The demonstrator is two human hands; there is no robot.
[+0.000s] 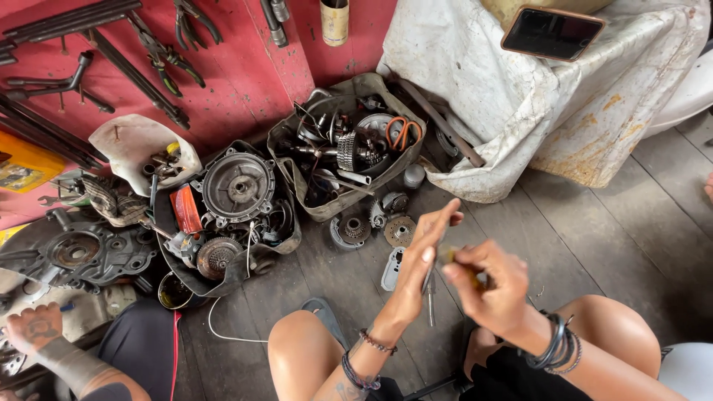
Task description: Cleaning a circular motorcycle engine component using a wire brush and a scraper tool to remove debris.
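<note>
Both hands meet above the person's bare knees, near the middle of the view. On the left, the left hand [422, 249] stands with its fingers straight and pressed together, palm turned toward the other hand, wrist ringed with dark bead bracelets. Curled into a loose fist, the right hand [486, 282] pinches a small yellowish tool handle [448, 256] between thumb and fingers; its thin metal shaft [430, 297] hangs down between the two hands. Whether the left palm actually touches the handle cannot be told, as motion blurs it.

Below lies a worn grey plank floor [639, 223]. Farther off, toward the left, an open bag of engine parts [345, 148] holds gears and orange-handled scissors [402, 132], and a round engine cover [238, 186] rests on a second heap further left. Loose small gears [399, 230] lie on the planks just beyond the hands. On the far side rises a red wall [245, 82] hung with pliers and long bars. At far right a stained white cloth [520, 96] carries a dark phone [552, 33]. In the near left corner, another person's tattooed hand [33, 327] rests by a dark engine casing [82, 252].
</note>
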